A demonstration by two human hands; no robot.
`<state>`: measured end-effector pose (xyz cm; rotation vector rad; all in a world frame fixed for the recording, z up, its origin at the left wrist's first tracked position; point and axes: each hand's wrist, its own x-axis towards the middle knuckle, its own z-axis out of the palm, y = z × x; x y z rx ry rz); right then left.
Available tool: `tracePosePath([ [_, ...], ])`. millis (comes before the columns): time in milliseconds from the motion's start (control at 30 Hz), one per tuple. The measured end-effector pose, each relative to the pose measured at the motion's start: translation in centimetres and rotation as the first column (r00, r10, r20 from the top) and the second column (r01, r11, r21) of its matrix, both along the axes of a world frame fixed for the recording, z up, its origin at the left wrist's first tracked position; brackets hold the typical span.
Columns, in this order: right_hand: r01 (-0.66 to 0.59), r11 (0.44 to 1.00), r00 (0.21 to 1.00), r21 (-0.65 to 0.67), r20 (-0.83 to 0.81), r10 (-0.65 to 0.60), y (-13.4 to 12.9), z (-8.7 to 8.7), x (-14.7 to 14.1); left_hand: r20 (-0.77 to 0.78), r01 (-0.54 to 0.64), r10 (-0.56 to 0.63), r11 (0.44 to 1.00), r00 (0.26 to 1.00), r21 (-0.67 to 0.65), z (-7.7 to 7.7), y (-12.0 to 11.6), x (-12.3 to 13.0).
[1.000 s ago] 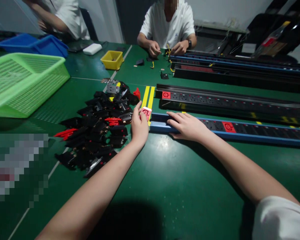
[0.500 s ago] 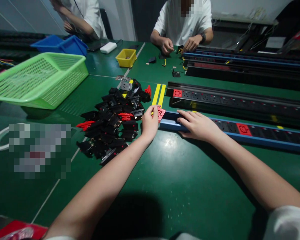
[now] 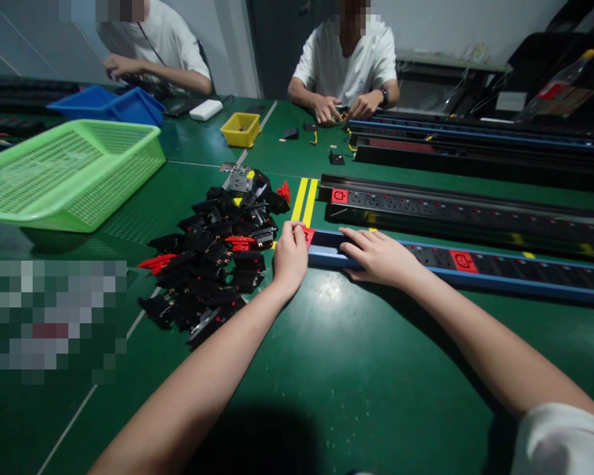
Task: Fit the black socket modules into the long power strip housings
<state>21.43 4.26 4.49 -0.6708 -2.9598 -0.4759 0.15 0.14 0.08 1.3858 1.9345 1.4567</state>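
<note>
My left hand [image 3: 291,262] is closed on a red socket module [image 3: 307,235] at the left end of a blue power strip [image 3: 505,280]. The hand partly covers the module, so I cannot tell whether it is fully seated. Just right of it, a stretch of the blue channel shows no socket. My right hand [image 3: 383,256] grips the strip there, fingers over the far side and thumb low at the near side. Farther right the strip holds black sockets and another red socket [image 3: 463,261]. A heap of black socket modules [image 3: 208,244], with a few red ones, lies left of my left hand.
Behind the blue strip lies a black power strip [image 3: 400,201]. A green basket [image 3: 129,171], blue bins [image 3: 138,105] and a yellow bin [image 3: 240,130] stand at the back left. Two people in white shirts work across the green table [image 3: 317,389]; more strips lie at the back right.
The red module, tilted before, now lies more in line with the strip's end, with my left hand farther over it. My right hand keeps its grip. The whole view has shifted slightly.
</note>
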Motion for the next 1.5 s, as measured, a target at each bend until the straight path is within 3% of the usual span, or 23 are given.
tracePosePath([
  [400, 0.003, 1.000, 1.000, -0.002, 0.013, -0.003, 0.0, 0.0, 0.0, -0.179, 0.010, -0.037, 0.989, 0.983, -0.148, 1.0, -0.7, 0.1],
  [700, -0.002, 1.000, 1.000, -0.017, -0.013, 0.002, -0.1, 0.2, -0.1, -0.005, -0.002, 0.001, 0.994, 1.000, -0.114, 0.4, -0.4, 0.0],
  [1067, 0.001, 1.000, 1.000, -0.012, 0.007, -0.001, 0.0, 0.1, 0.0, 0.065, 0.023, -0.011, 0.982, 0.998, -0.186, 0.2, -0.4, -0.2],
  [1267, -0.003, 1.000, 1.000, -0.004, -0.006, 0.003, 0.0, 0.1, 0.0, -0.092, 0.092, -0.105, 0.986, 0.990, -0.137, 0.7, -1.2, 0.8],
  [1400, -0.001, 1.000, 1.000, -0.010, -0.002, 0.001, 0.1, 0.2, 0.0, -0.217, 0.068, -0.096, 0.989, 0.972, -0.134, 0.9, -1.5, 1.1],
  [1500, -0.002, 1.000, 1.000, -0.019, -0.001, 0.002, 0.1, 0.1, 0.0, -0.228, 0.063, -0.088, 0.991, 0.970, -0.116, 0.8, -1.5, 1.0],
])
